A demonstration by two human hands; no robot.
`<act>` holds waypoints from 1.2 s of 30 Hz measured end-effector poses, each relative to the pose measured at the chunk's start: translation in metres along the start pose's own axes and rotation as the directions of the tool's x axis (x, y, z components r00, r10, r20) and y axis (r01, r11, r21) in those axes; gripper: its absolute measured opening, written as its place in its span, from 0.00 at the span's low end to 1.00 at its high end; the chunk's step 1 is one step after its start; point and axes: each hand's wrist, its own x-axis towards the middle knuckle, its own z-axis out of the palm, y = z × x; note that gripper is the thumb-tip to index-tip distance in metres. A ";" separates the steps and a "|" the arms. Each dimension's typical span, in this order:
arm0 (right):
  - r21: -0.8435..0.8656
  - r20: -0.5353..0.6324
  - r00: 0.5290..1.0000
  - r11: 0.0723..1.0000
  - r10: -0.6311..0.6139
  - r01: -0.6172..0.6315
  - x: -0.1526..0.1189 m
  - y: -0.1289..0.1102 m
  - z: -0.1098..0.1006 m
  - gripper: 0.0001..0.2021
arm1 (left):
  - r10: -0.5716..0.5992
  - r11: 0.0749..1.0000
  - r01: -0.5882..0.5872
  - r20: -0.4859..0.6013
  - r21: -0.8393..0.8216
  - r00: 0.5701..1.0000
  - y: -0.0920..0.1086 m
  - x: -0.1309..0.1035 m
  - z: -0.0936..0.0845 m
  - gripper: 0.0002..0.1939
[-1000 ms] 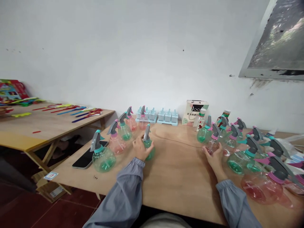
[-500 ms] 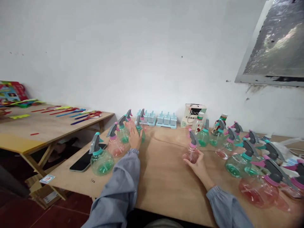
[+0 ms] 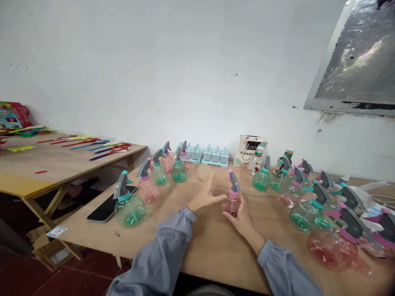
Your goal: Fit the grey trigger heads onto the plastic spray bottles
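My right hand (image 3: 242, 218) grips a pink spray bottle (image 3: 232, 203) with a grey trigger head by its round body, near the table's middle. Just to its left is my left hand (image 3: 205, 197), thumb and fingers spread, holding nothing; the thumb reaches close to the pink bottle, and I cannot tell if it touches. On the left stand several spray bottles, among them a green one (image 3: 130, 210) at the front, a pink one (image 3: 148, 189) and another green one (image 3: 179, 170). More pink and green bottles crowd the right side, such as a large pink one (image 3: 333, 248).
A black phone (image 3: 103, 207) lies behind the front-left green bottle. Light-blue popsicle molds (image 3: 215, 157), a paper bag (image 3: 247, 150) and a white bottle with a green cap (image 3: 256, 161) stand along the wall. A second table (image 3: 70, 164) at left holds colourful plastic pieces.
My left hand has left the green bottle at the back left and come right, toward the pink bottle. My right hand has brought the pink bottle left, nearer the middle.
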 end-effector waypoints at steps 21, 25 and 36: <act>-0.142 -0.539 0.827 0.951 0.159 -0.276 0.170 0.097 -0.071 0.51 | -0.190 0.842 0.252 0.174 -0.477 0.966 0.047 -0.002 -0.011 0.22; -0.169 -0.524 0.835 0.940 0.168 -0.296 0.170 0.106 -0.065 0.50 | -0.205 0.733 0.332 0.272 -0.594 0.940 0.050 -0.006 -0.011 0.25; -0.159 -0.484 0.874 0.979 0.038 -0.131 0.095 0.080 -0.046 0.43 | -0.307 0.556 0.250 0.084 -0.793 0.948 0.054 -0.008 -0.011 0.30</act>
